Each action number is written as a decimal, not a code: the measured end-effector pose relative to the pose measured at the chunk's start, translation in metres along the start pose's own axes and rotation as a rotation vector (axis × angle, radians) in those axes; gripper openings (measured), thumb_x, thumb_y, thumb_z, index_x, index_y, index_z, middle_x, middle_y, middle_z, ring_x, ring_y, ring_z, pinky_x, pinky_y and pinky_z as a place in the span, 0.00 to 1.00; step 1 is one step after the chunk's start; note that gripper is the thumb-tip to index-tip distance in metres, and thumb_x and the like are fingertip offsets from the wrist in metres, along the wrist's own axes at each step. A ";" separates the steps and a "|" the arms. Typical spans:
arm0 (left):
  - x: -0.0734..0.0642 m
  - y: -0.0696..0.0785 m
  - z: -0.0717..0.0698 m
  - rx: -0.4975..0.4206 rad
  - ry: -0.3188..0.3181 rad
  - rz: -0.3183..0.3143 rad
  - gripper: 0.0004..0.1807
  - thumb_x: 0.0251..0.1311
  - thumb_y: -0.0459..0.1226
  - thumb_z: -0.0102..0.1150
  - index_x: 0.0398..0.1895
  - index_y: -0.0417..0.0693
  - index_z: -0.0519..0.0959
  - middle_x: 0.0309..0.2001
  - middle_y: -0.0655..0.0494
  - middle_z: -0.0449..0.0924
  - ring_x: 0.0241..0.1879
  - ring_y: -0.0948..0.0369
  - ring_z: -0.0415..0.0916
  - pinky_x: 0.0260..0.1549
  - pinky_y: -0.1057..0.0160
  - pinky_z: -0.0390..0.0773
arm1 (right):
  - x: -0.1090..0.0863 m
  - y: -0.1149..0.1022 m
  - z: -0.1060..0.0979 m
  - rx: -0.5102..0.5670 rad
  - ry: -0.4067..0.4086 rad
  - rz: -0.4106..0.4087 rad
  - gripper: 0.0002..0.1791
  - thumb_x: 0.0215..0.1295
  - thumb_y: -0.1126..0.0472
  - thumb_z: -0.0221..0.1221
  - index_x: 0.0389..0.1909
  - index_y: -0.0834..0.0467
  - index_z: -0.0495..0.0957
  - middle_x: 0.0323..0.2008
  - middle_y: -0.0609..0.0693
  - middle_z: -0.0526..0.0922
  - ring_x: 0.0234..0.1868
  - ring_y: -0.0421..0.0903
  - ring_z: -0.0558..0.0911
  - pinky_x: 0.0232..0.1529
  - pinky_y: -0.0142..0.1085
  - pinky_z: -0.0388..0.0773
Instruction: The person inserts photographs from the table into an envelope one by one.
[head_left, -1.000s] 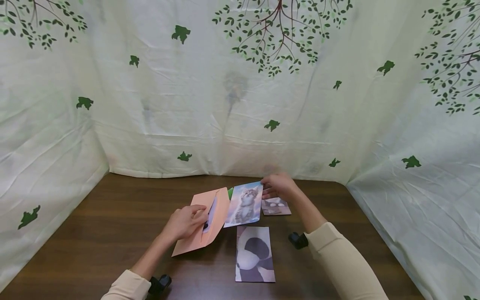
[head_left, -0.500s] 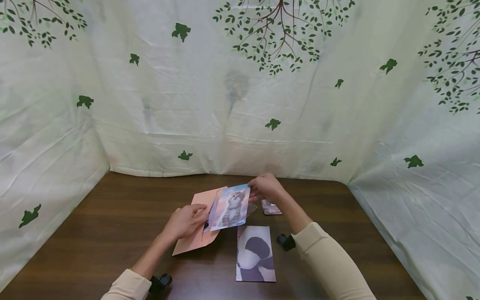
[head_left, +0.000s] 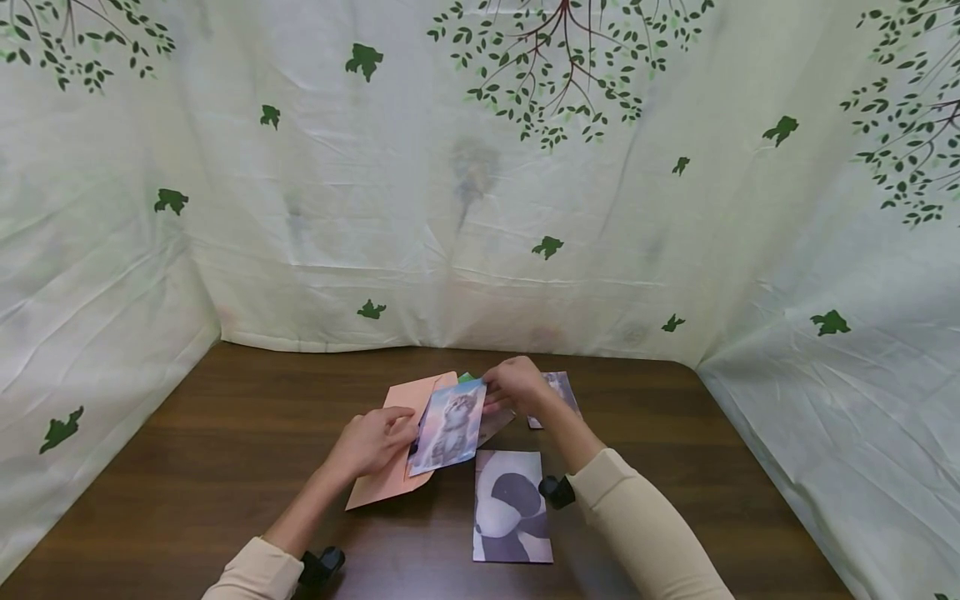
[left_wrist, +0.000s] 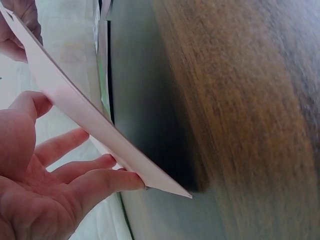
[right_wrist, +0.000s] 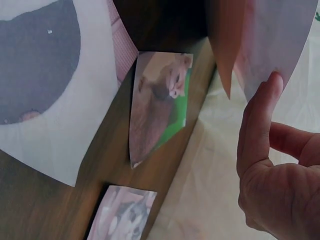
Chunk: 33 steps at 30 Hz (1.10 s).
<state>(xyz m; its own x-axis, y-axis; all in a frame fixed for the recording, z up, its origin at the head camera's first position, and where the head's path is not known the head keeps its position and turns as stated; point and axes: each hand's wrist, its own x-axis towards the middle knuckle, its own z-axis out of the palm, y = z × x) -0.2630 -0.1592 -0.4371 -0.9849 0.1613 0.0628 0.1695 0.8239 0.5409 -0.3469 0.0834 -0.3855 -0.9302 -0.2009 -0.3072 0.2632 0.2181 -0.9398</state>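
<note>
Found peach envelope (head_left: 393, 475) tilted above table (head_left: 210, 450), gripped in left hand (head_left: 372, 442). Noted kitten card (head_left: 448, 429) pinched near upper corner by right hand (head_left: 516, 385), overlapping envelope's opening — could not confirm entry. Advised slow, flat feeding — with mouth spread and corners unbent.

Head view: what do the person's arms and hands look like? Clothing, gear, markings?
The left sleeve and right sleeve are plain cream, ending in wide cuffs on the forearms. Beside the cuffs show a small left black device and right black device. Left hand and right hand are ungloved. No cables or markings can be made out.
</note>
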 end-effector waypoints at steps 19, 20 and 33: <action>0.000 0.001 -0.001 -0.001 0.006 0.016 0.23 0.71 0.46 0.55 0.61 0.44 0.81 0.60 0.39 0.81 0.59 0.37 0.78 0.55 0.40 0.75 | 0.006 0.003 0.021 0.014 0.026 -0.033 0.12 0.69 0.70 0.56 0.48 0.74 0.80 0.39 0.60 0.81 0.22 0.48 0.84 0.36 0.44 0.87; 0.000 0.000 -0.001 -0.001 0.009 0.017 0.22 0.71 0.46 0.54 0.61 0.44 0.81 0.60 0.40 0.81 0.58 0.37 0.78 0.55 0.41 0.75 | 0.006 0.003 0.023 0.015 0.024 -0.039 0.12 0.69 0.71 0.56 0.48 0.74 0.80 0.39 0.60 0.81 0.22 0.48 0.84 0.34 0.44 0.87; 0.001 -0.001 0.001 -0.006 0.005 0.003 0.23 0.70 0.47 0.55 0.62 0.45 0.81 0.60 0.39 0.81 0.59 0.38 0.78 0.56 0.40 0.75 | 0.012 0.007 0.042 0.003 0.028 -0.039 0.10 0.67 0.71 0.57 0.44 0.73 0.81 0.32 0.60 0.82 0.20 0.47 0.85 0.38 0.46 0.87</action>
<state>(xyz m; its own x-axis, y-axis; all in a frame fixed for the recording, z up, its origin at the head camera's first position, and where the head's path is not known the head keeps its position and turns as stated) -0.2643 -0.1599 -0.4383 -0.9845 0.1614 0.0683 0.1723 0.8198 0.5461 -0.3457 0.0422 -0.4019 -0.9466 -0.1824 -0.2658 0.2272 0.2074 -0.9515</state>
